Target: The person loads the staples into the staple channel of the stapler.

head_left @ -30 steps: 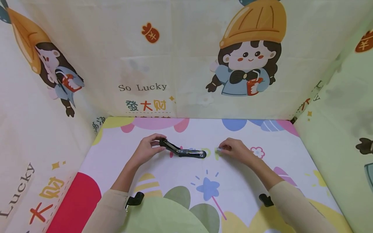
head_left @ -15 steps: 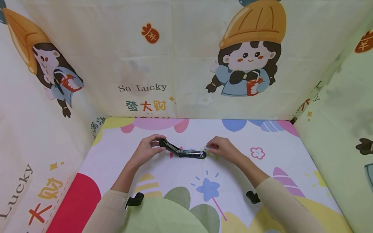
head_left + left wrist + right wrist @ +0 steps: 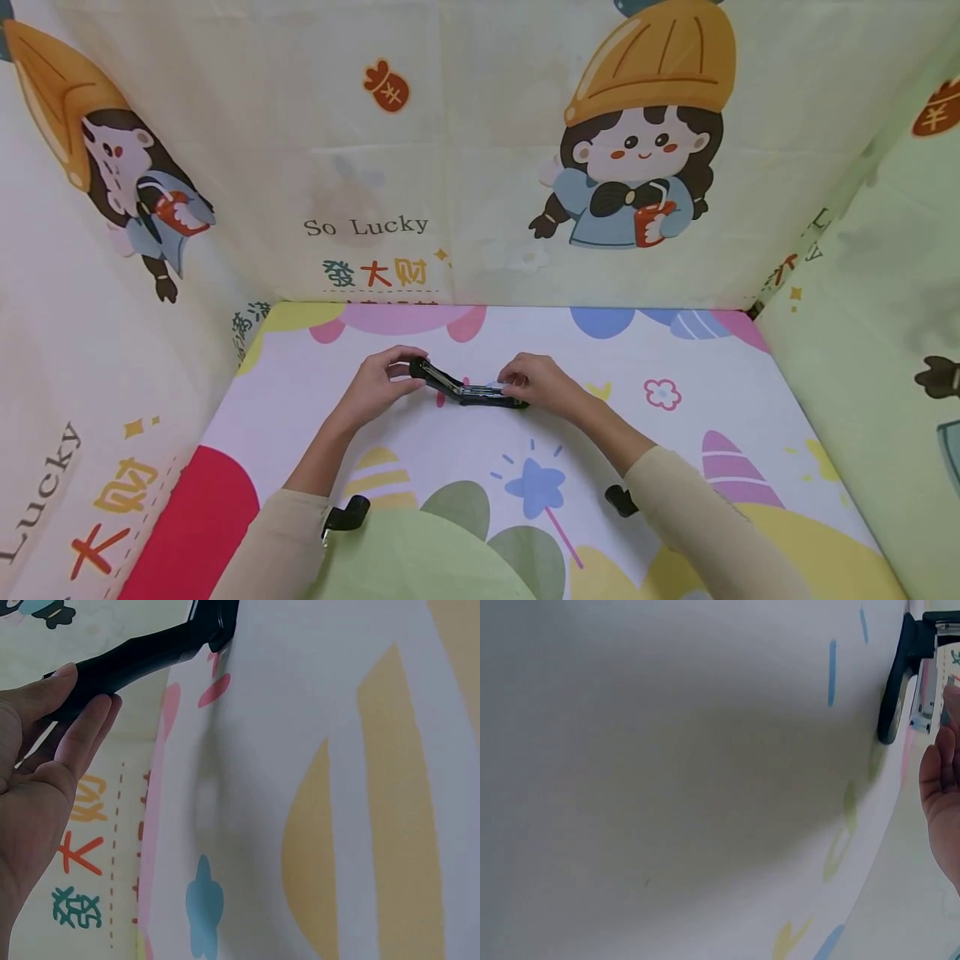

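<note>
A black stapler (image 3: 480, 397) lies folded wide apart on the patterned cloth in the head view, its metal channel showing. My left hand (image 3: 380, 387) pinches the raised end of its upper arm, thumb below and fingers above. In the left wrist view the same hand (image 3: 45, 750) grips that black arm (image 3: 127, 664). My right hand (image 3: 542, 385) is over the lower part's far end, its fingertips pinching a small pale piece, partly hidden. The right wrist view has this hand (image 3: 945, 780) beside the stapler's metal channel (image 3: 924, 705) at the right edge.
Patterned cloth (image 3: 450, 442) covers the table. Printed cloth walls (image 3: 480, 167) stand behind it and at both sides. Black pieces at the left wrist (image 3: 347, 512) and right wrist (image 3: 621, 501) stick out near the sleeves.
My right hand has moved left from beyond the stapler's end to over its lower part, with the small pale piece in its fingers. My left hand and the stapler have stayed in place.
</note>
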Available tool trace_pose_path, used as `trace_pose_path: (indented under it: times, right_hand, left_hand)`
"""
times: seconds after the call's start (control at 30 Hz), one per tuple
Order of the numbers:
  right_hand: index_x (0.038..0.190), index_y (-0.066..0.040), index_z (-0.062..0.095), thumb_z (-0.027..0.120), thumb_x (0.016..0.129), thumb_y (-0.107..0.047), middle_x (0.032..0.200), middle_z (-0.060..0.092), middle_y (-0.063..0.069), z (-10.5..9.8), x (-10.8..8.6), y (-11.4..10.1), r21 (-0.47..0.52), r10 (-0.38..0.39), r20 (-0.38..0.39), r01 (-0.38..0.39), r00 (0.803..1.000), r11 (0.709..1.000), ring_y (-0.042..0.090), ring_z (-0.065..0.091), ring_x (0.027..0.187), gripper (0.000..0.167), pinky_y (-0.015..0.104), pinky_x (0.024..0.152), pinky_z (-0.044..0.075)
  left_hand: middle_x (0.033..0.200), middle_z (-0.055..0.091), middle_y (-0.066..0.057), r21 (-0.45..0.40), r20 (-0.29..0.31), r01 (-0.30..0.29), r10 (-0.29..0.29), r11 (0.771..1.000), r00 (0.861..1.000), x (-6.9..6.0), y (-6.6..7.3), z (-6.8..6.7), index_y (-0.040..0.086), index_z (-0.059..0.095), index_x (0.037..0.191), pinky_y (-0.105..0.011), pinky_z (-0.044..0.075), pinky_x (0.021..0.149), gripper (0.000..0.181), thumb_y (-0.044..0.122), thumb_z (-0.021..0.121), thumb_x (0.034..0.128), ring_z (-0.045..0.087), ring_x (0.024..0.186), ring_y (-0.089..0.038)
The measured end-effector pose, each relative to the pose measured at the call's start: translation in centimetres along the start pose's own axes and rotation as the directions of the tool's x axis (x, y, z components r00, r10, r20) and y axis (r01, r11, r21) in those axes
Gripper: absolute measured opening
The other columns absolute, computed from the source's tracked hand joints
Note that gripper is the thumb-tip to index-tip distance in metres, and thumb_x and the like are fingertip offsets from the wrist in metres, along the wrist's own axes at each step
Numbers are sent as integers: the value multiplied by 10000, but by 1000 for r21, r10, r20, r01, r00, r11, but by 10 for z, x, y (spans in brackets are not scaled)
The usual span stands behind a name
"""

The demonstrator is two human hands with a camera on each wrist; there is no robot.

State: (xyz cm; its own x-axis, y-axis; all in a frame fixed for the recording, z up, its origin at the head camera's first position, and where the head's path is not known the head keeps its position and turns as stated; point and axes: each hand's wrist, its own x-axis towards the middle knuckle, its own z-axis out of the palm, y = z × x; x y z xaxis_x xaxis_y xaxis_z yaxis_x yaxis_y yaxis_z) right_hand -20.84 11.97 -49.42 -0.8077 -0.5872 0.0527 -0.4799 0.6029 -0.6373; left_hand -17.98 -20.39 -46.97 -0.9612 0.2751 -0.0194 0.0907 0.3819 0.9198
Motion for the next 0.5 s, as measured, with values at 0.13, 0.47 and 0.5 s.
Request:
trace_pose_path:
  times: [0.13,0.47,0.5]
  right_hand:
    - [1087,-93,772,777,933,-160,983,692,-5,5,6,-7,-8,-16,5,16,1000,1000,86,607,858,168,204,762,553]
    - [1064,-83,780,780,929,-146,956,694,8,17,16,-12,-41,-44,24,45,999,998,77,614,824,149,194,759,554]
    - [1063,-84,780,779,930,-144,954,693,6,17,17,-12,-47,-45,25,46,999,998,77,616,827,146,192,760,552]
  left_hand:
    - [1314,661,-119,3,-5,6,-6,1000,1000,0,0,0,144,675,1301,-344,605,938,430,45,790,898,691,1177,-322]
    - [1321,658,-118,22,-1,12,-12,1000,1000,1,2,0,149,671,1312,-405,600,957,437,54,789,902,691,1180,-325]
    - [1320,658,-118,21,0,13,-13,1000,1000,1,2,0,149,672,1312,-406,600,958,437,54,789,902,691,1180,-326]
